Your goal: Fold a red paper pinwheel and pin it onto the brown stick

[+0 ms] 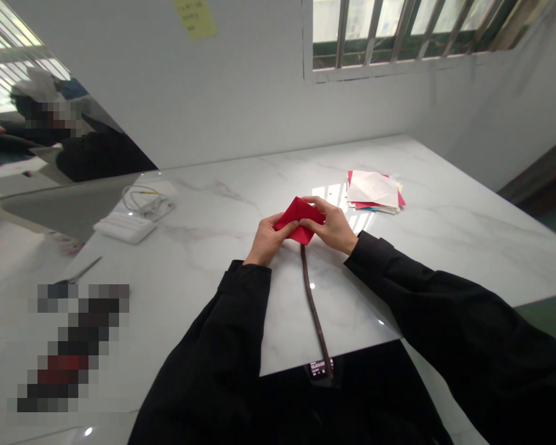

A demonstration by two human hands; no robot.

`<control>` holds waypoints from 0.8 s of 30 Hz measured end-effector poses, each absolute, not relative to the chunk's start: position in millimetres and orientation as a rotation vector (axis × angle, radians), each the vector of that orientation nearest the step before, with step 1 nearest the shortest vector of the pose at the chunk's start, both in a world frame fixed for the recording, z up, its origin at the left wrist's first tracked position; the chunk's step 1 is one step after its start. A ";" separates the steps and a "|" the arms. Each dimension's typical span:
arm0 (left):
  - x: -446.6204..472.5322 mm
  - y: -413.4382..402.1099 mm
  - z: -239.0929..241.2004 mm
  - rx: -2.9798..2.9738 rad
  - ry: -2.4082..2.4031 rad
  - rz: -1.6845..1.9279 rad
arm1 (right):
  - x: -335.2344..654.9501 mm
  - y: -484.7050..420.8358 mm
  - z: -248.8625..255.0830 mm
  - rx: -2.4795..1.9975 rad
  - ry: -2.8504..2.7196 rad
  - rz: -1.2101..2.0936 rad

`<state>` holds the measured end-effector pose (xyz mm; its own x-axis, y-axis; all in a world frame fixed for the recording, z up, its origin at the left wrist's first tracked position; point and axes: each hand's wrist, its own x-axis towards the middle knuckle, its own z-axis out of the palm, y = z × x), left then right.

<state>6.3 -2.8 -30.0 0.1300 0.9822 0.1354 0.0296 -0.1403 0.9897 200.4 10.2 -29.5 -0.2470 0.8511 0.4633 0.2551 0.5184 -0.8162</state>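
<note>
While the folded red paper (298,210) sits between both hands over the surface (208,238), corners toward wall (241,105) and wearer, the left hand (265,240) and right hand (334,226), equally near, pinch opposite sides with their fingers

bright daylight; barred window (412,28); barred glare on tabletop (213,247); edges stretched; left side partly pixelated
</note>
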 end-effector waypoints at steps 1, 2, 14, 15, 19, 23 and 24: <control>6.0 -2.5 -30.6 1.403 1.071 1.194 | 200.2 9.8 -29.0 -0.931 -1.778 0.751; 5.6 -2.0 -31.2 1.409 1.069 1.193 | 200.1 9.4 -28.5 -0.935 -1.785 0.747; 4.8 -1.2 -32.5 1.451 1.101 1.206 | 199.4 8.8 -25.6 -0.961 -1.810 0.729; 4.7 -0.8 -33.0 1.458 1.103 1.206 | 199.5 8.9 -25.9 -0.956 -1.812 0.727; 4.5 0.0 -33.8 1.488 1.092 1.219 | 199.6 9.6 -26.9 -0.961 -1.821 0.735; 4.8 -0.4 -32.9 1.499 1.092 1.225 | 199.7 10.0 -27.5 -0.970 -1.823 0.747; 4.9 -0.4 -32.9 1.500 1.090 1.226 | 199.7 10.0 -27.5 -0.964 -1.820 0.748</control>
<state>4.9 -0.4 -32.9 0.1246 0.9701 0.2084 0.0929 -0.2205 0.9710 199.7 10.0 -27.5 -0.2749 0.8557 0.4384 0.3001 0.5095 -0.8064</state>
